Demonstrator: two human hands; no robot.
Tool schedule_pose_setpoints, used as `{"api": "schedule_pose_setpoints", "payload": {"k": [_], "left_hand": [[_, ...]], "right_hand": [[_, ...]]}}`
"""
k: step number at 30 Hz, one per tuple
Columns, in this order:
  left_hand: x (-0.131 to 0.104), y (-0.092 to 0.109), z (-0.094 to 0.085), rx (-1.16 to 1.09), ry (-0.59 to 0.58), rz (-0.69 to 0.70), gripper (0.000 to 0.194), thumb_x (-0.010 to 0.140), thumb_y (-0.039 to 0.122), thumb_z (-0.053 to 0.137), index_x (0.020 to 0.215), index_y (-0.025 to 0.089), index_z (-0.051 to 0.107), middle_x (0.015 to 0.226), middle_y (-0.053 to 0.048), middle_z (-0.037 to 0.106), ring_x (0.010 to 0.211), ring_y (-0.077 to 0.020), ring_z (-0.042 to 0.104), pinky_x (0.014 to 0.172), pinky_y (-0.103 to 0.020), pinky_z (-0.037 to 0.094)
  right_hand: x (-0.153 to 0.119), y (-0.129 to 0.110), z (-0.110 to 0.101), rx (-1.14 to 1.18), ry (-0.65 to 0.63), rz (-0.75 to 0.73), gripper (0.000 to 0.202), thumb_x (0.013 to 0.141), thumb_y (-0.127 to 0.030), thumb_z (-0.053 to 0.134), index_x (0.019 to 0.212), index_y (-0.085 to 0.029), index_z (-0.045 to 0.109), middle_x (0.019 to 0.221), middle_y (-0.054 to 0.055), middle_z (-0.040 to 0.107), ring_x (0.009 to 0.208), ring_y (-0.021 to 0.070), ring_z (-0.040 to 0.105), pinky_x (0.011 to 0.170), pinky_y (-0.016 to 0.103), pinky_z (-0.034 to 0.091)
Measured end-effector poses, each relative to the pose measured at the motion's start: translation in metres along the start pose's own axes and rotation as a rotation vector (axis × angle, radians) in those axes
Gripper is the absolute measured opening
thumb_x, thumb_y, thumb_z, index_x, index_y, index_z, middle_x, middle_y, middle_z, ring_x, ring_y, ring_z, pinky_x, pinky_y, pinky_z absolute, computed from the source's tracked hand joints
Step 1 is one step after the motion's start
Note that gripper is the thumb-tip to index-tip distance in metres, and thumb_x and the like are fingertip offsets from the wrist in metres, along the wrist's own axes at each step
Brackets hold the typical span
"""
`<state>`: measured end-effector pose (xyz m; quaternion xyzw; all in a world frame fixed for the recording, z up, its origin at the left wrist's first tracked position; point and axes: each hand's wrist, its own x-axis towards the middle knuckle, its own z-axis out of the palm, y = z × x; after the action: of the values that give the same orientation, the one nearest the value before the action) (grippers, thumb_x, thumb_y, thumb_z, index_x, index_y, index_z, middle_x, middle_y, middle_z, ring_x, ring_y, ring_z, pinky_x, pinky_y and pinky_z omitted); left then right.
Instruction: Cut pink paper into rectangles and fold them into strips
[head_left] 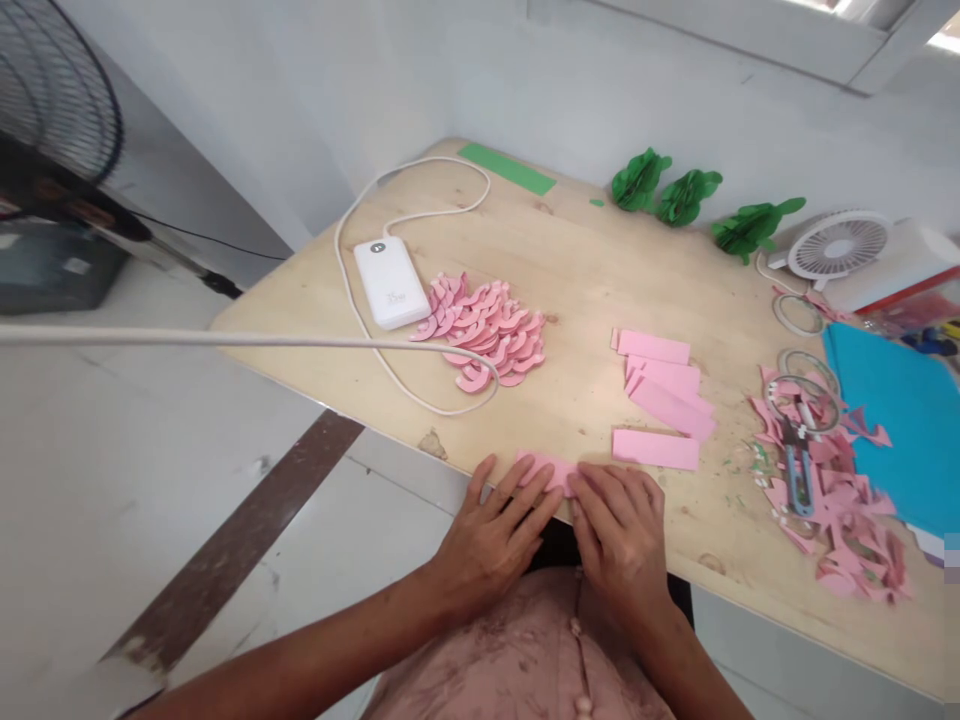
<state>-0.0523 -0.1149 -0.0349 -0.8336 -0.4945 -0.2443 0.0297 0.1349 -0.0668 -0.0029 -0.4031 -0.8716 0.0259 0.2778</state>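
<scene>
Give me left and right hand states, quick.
Left hand: open, fingers spread, resting on the pink paper strip at the table edge.
Right hand: fingers bent, fingertips on the strip's right end; can't tell if gripping.

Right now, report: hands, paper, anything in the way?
Left hand and right hand on pink strip, table's near edge. White cable crosses curved-piece pile, apart from strip.
</scene>
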Motion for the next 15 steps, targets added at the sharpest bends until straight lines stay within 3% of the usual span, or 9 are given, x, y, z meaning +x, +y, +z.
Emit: {"api": "schedule_pose_setpoints", "payload": {"k": [8, 15], "left_hand": [[-0.0065, 0.0067, 0.0032, -0.001, 0.057, -0.090, 0.043, 0.087, 0.029, 0.056, 0.129, 0.022, 0.055, 0.138, -0.007, 0.054, 0.133, -0.0271, 0.039, 0.116, -0.053, 0.013], [-0.0074, 0.0064, 0.0046, 0.020, 0.030, -0.088, 0.044, 0.087, 0.031, 0.056, 0.131, 0.022, 0.054, 0.143, -0.006, 0.048, 0.134, -0.0279, 0.037, 0.117, -0.052, 0.010]], "right_hand": [[-0.0020, -0.0010, 0.0000, -0.023, -0.007, 0.002, 0.028, 0.087, -0.012, 0.053, 0.112, -0.019, 0.064, 0.111, 0.009, 0.068, 0.102, 0.0251, 0.059, 0.095, 0.048, 0.038], [-0.0039, -0.0031, 0.0004, -0.041, 0.002, 0.004, 0.031, 0.087, -0.012, 0.053, 0.116, -0.019, 0.061, 0.112, 0.010, 0.068, 0.104, 0.0263, 0.058, 0.094, 0.048, 0.038]]}}
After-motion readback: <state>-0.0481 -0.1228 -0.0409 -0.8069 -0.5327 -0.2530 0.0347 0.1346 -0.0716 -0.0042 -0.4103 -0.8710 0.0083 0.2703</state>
